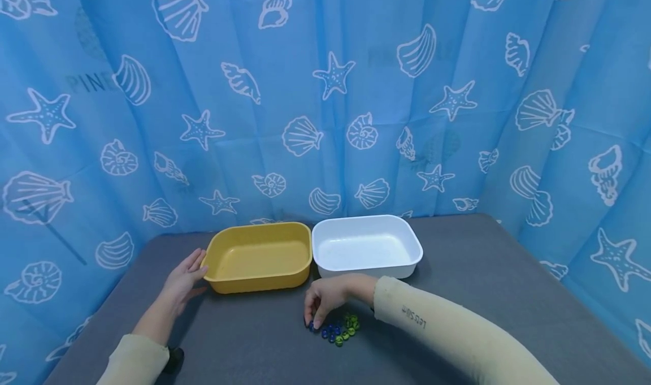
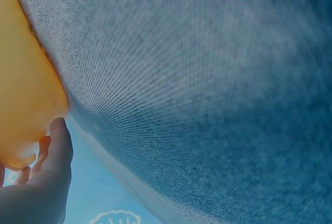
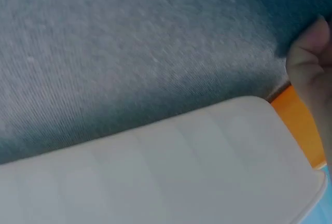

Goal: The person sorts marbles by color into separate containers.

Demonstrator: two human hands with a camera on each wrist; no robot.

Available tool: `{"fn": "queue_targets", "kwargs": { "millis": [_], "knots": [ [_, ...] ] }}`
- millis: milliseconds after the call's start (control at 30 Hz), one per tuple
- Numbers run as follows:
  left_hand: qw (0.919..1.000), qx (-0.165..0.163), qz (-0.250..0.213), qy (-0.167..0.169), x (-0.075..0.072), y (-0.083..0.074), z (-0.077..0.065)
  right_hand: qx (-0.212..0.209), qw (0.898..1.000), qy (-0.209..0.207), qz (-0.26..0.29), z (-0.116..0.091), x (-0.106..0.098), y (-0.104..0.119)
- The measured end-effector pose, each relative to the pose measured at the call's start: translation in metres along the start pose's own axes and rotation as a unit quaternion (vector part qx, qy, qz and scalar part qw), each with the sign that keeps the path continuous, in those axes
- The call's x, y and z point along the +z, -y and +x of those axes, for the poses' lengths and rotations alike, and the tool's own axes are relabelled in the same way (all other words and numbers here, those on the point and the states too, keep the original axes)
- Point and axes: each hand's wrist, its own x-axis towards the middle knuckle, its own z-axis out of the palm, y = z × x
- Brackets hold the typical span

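My left hand (image 1: 184, 277) rests against the left end of a yellow plastic bin (image 1: 259, 283), its fingers extended along the outer wall; the left wrist view shows fingertips at the yellow wall (image 2: 26, 73). Down on the grey cloth, my right hand (image 1: 328, 297) has thumb and forefinger together around a blue glass bead (image 1: 311, 327). Beside these fingertips lie several more blue glass beads (image 1: 331, 332), with several green glass beads (image 1: 351, 323) just to their right. The right wrist view catches only part of the right hand (image 3: 314, 63), its fingertips cut off by the frame.
A white plastic bin (image 1: 366, 246) stands right of the yellow one, close alongside it, behind my right wrist. Grey cloth (image 1: 254, 340) covers the table. A blue curtain (image 1: 325, 147) with white shells and starfish hangs behind and at both sides.
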Motion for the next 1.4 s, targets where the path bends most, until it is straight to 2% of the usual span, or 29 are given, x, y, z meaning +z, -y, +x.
{"fn": "queue_targets", "kwargs": {
  "millis": [100, 267, 500, 700, 800, 933, 1133, 1400],
  "knots": [
    [1.0000, 0.001, 0.001, 0.001, 0.000, 0.001, 0.001, -0.007, 1.000, 0.002, 0.023, 0.000, -0.002, 0.001],
    [1.0000, 0.005, 0.002, 0.004, -0.001, 0.002, 0.001, -0.033, 0.998, -0.021, 0.058, -0.002, -0.009, 0.006],
    [1.0000, 0.003, 0.001, -0.003, -0.001, 0.002, 0.001, -0.068, 0.987, -0.087, 0.113, -0.005, -0.031, 0.018],
    [0.9999, -0.001, 0.005, -0.015, -0.001, 0.002, 0.002, -0.058, 0.972, -0.166, 0.155, 0.002, -0.048, 0.023],
    [0.9999, 0.001, 0.007, -0.015, 0.000, 0.002, 0.001, -0.060, 0.960, -0.210, 0.177, 0.009, -0.053, 0.024],
    [0.9999, 0.002, 0.006, -0.011, 0.001, 0.003, 0.002, -0.049, 0.939, -0.265, 0.215, 0.021, -0.055, 0.026],
    [0.9998, 0.002, 0.010, -0.019, -0.001, 0.004, 0.002, -0.003, 0.905, -0.332, 0.265, 0.048, -0.054, 0.032],
    [0.9997, 0.018, 0.005, -0.016, -0.001, 0.006, 0.003, 0.065, 0.868, -0.406, 0.277, 0.082, -0.049, 0.035]
  ]
}}
